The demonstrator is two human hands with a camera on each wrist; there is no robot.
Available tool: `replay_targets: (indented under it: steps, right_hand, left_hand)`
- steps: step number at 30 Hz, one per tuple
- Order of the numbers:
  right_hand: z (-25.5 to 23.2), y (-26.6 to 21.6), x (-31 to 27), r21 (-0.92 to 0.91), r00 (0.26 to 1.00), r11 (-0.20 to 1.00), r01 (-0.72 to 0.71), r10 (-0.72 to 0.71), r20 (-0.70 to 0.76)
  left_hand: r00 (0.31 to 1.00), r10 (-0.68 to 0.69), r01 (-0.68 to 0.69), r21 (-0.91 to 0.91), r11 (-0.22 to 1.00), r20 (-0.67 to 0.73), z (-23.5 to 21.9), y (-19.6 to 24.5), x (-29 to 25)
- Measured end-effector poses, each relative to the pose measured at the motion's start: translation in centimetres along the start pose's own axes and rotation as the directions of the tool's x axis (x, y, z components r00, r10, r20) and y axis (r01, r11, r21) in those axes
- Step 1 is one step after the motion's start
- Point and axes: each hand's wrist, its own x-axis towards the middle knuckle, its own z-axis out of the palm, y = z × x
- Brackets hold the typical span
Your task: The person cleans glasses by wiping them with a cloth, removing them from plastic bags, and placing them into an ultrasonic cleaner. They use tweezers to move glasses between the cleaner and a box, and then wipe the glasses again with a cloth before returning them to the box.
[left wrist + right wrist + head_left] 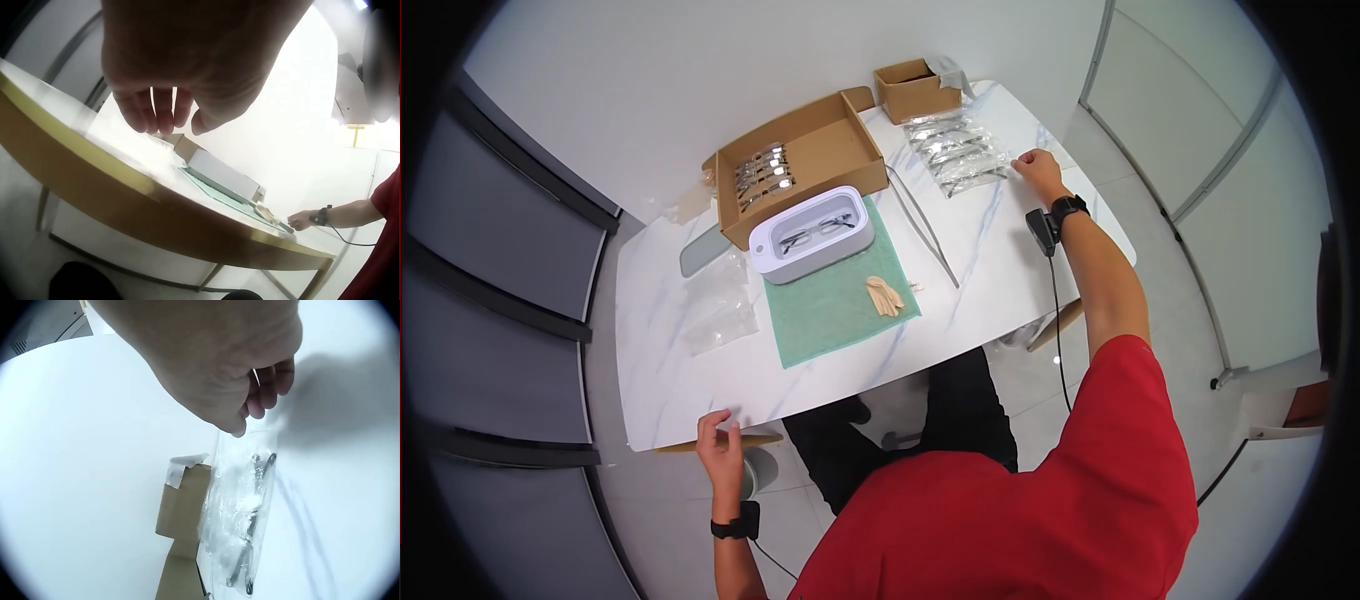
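Note:
My right hand [1040, 172] is at the right end of a row of clear plastic bags [948, 140] with eyeglasses inside. In the right wrist view its loosely curled fingers [269, 394] are right at the end of the nearest bag [240, 512], and nothing shows held between them. By the front left table edge, my left hand [720, 450] hangs with relaxed, slightly bent fingers and holds nothing. At mid-table, a pair of eyeglasses [816, 232] lies in the basin of a white ultrasonic cleaner [825, 262], which stands partly on a green cloth [800, 325].
Behind the cleaner sits an open cardboard box [825, 135] with several eyeglasses [760, 178] at its left. A smaller cardboard box [910, 95] is at the back. Long tweezers [925, 230], beige finger cots [884, 296], a grey lid [703, 250] and empty-looking plastic bags [725, 310] also lie about.

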Motion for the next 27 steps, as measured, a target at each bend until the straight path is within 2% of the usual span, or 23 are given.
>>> replay_targets:
  steps: [3, 9, 12, 15, 16, 18, 19, 21, 23, 26, 27]
  right_hand:
    - [0.6, 0.4, -0.1, 0.026, 1.000, 0.999, 0.018, -0.018, 0.015]
    - [-0.3, -1.1, -0.8, 0.032, 0.997, 0.998, 0.051, -0.053, 0.054]
    - [-2.3, -4.7, -1.9, -0.022, 0.969, 0.969, 0.246, -0.246, 0.011]
    - [-5.8, -10.7, -4.5, -0.089, 0.859, 0.857, 0.507, -0.512, -0.030]
    - [-6.9, -12.8, -5.5, -0.147, 0.828, 0.821, 0.552, -0.561, -0.026]
    - [-8.5, -16.6, -7.9, -0.255, 0.758, 0.732, 0.631, -0.652, 0.002]
    - [-9.1, -17.9, -8.9, -0.264, 0.735, 0.706, 0.657, -0.678, 0.015]
    - [-9.8, -20.3, -10.8, -0.276, 0.681, 0.646, 0.712, -0.731, 0.044]
    - [-10.7, -23.0, -13.9, -0.102, 0.699, 0.692, 0.715, -0.711, 0.076]
    - [-11.5, -25.8, -18.1, 0.150, 0.696, 0.712, 0.686, -0.703, 0.150]
    - [-11.5, -26.5, -19.4, 0.232, 0.688, 0.709, 0.666, -0.704, 0.177]
  left_hand:
    - [0.998, -0.029, 0.029, -0.011, 1.000, 0.049, -0.3, 2.2, 0.2]
    - [0.992, 0.068, -0.060, -0.078, 0.995, 0.105, 1.0, 4.5, 1.2]
    - [0.983, 0.063, -0.040, -0.133, 0.990, 0.173, 1.4, 6.5, 1.5]
    - [0.953, 0.102, -0.039, -0.218, 0.975, 0.285, 2.4, 8.4, 2.1]
    - [0.931, 0.109, -0.025, -0.236, 0.971, 0.349, 2.8, 8.5, 2.4]
    - [0.894, 0.079, 0.090, -0.350, 0.932, 0.440, 4.3, 9.6, 2.9]
    - [0.873, 0.066, 0.154, -0.403, 0.902, 0.483, 5.3, 10.1, 3.1]
    - [0.821, 0.128, 0.207, -0.499, 0.842, 0.557, 7.1, 11.1, 3.8]
    - [0.815, 0.180, 0.239, -0.603, 0.761, 0.551, 9.2, 12.5, 4.2]
    - [0.875, 0.116, 0.334, -0.759, 0.559, 0.471, 12.1, 13.9, 4.5]
    - [0.870, 0.100, 0.379, -0.784, 0.492, 0.483, 12.7, 14.7, 4.5]
